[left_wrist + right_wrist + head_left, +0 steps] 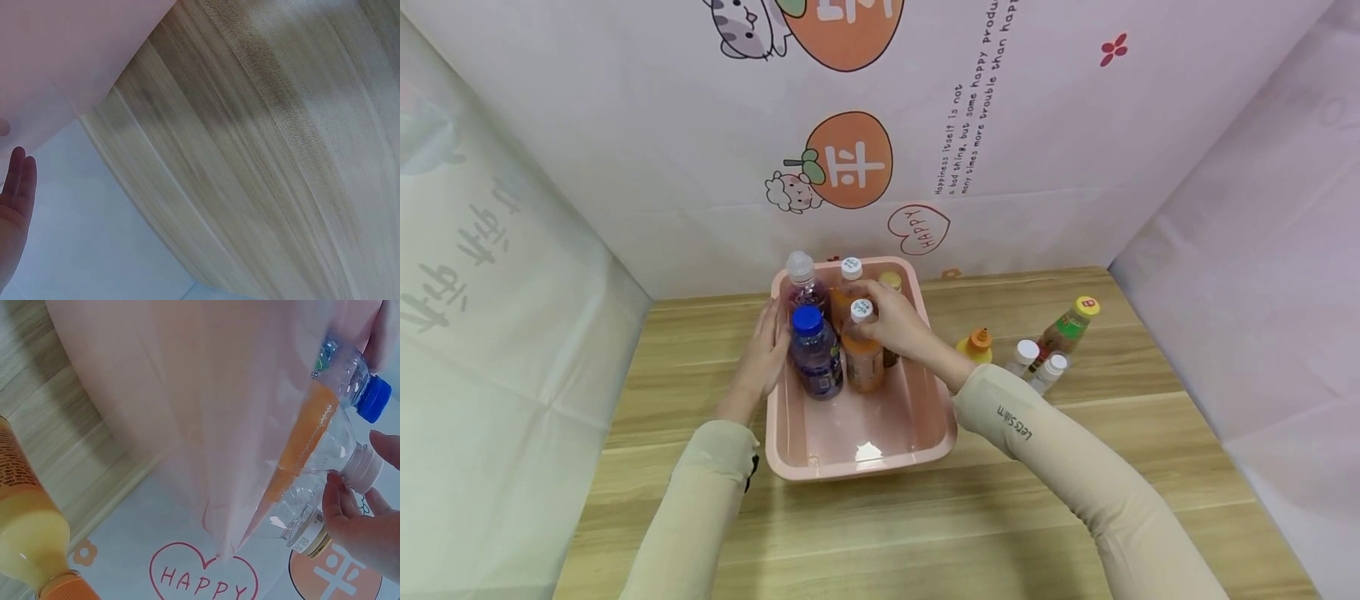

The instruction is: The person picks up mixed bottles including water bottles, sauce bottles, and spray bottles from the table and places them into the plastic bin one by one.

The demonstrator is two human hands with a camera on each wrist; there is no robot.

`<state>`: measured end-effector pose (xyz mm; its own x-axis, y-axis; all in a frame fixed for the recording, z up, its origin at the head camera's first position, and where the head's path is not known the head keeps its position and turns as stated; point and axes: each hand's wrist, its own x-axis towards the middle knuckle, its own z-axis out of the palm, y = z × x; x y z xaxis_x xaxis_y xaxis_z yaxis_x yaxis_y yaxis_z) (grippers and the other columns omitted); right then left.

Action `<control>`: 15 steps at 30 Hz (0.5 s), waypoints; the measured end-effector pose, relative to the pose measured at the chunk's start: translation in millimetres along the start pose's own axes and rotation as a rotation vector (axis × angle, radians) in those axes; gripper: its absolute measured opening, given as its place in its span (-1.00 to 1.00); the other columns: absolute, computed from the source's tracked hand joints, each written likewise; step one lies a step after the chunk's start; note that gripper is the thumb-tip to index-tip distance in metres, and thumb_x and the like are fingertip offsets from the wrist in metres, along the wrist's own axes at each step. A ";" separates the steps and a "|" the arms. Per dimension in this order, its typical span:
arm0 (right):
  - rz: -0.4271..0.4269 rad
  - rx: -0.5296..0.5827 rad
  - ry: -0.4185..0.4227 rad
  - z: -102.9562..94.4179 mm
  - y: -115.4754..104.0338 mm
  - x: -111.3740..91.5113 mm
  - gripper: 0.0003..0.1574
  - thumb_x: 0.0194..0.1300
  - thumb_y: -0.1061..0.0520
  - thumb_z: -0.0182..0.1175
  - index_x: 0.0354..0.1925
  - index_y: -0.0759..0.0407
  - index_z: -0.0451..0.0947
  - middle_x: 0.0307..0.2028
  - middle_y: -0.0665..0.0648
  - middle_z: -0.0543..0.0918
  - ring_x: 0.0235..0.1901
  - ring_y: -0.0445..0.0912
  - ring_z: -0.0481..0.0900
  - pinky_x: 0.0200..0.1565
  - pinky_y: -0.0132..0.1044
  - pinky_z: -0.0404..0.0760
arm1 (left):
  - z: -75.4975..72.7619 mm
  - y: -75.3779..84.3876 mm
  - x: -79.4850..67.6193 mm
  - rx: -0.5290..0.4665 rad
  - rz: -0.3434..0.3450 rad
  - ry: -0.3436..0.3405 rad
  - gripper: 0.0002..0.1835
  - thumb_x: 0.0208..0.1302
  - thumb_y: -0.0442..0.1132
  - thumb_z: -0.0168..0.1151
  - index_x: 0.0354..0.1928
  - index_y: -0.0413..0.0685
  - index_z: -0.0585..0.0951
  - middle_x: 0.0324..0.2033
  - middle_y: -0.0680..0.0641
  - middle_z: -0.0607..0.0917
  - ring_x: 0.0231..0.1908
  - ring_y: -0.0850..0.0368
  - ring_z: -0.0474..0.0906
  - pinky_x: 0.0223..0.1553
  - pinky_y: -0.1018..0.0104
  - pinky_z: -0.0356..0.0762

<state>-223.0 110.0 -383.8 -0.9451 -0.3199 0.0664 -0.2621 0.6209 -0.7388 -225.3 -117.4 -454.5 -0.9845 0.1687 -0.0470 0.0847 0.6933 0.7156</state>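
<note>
Inside a pink plastic bin (857, 437) several drink bottles stand upright toward the back. My right hand (891, 323) pinches an orange-labelled bottle (865, 371) near its white cap, with thumb and fingers around the neck in the right wrist view. Directly left of it is a purple bottle with a blue cap (820, 367). Behind are a clear-capped purple bottle (808, 290), another white-capped orange bottle (852, 271) and a gold-capped bottle (891, 281), partly hidden by my right hand. Against the bin's left side, my left hand (765, 354) rests with its fingers extended.
Right of the bin, on the wooden table (880, 533), stand a yellow squeeze bottle (976, 347) with an orange tip, two small white-capped bottles (1025, 357) and a yellow-capped sauce bottle (1066, 329). A printed cloth (700, 167) hangs behind and at both sides.
</note>
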 end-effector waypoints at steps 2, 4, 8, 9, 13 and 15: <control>-0.005 -0.015 0.002 -1.2 0.1 -0.8 -0.27 0.10 0.35 0.26 0.25 0.26 0.32 0.17 0.26 0.47 0.15 0.07 0.45 0.22 -0.08 0.50 | 0.1 0.0 -0.3 -0.004 -0.002 0.002 -0.38 0.49 0.02 -0.39 0.51 0.15 -0.21 0.52 -0.06 -0.18 0.48 -0.20 -0.15 0.45 -0.17 -0.08; -0.026 -0.015 0.009 -3.2 1.1 -1.5 -0.27 0.11 0.35 0.26 0.26 0.29 0.31 0.17 0.27 0.48 0.16 0.09 0.47 0.22 -0.07 0.50 | 0.5 -0.5 -0.4 -0.006 -0.003 0.006 -0.38 0.49 0.02 -0.39 0.51 0.14 -0.20 0.52 -0.06 -0.17 0.48 -0.20 -0.15 0.46 -0.16 -0.08; -0.075 0.022 0.045 -11.4 3.8 -3.2 -0.29 0.14 0.34 0.24 0.26 0.36 0.29 0.19 0.32 0.45 0.15 0.17 0.49 0.21 -0.04 0.51 | 0.9 -0.6 -0.5 -0.008 -0.002 0.007 -0.38 0.49 0.03 -0.39 0.51 0.14 -0.19 0.51 -0.06 -0.16 0.48 -0.20 -0.13 0.45 -0.16 -0.07; -0.079 0.036 0.055 -14.7 4.3 -3.8 -0.30 0.15 0.34 0.24 0.26 0.37 0.29 0.20 0.33 0.43 0.14 0.18 0.49 0.20 -0.03 0.52 | 0.9 -0.7 -0.3 -0.008 -0.002 0.006 -0.38 0.49 0.03 -0.39 0.51 0.14 -0.20 0.51 -0.06 -0.16 0.48 -0.20 -0.13 0.45 -0.16 -0.07; -0.064 0.097 0.111 -31.6 5.3 -7.1 -0.33 0.18 0.32 0.22 0.25 0.36 0.30 0.16 0.36 0.44 0.10 0.21 0.52 0.16 -0.03 0.55 | 0.7 0.0 -0.2 -0.005 -0.001 0.000 -0.37 0.50 0.04 -0.40 0.51 0.15 -0.21 0.52 -0.06 -0.18 0.48 -0.19 -0.15 0.46 -0.16 -0.08; -0.042 0.128 0.140 -41.0 7.4 -8.4 -0.34 0.19 0.31 0.21 0.25 0.35 0.30 0.14 0.38 0.45 0.10 0.20 0.52 0.17 -0.03 0.55 | 0.5 0.2 -0.2 -0.004 -0.001 -0.005 -0.37 0.50 0.05 -0.41 0.51 0.16 -0.23 0.52 -0.06 -0.19 0.48 -0.19 -0.17 0.46 -0.17 -0.09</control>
<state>-224.9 146.6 -362.3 -0.9541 -0.2354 0.1851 -0.2833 0.5100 -0.8122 -225.0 -117.0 -454.6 -0.9839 0.1712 -0.0512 0.0829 0.6909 0.7182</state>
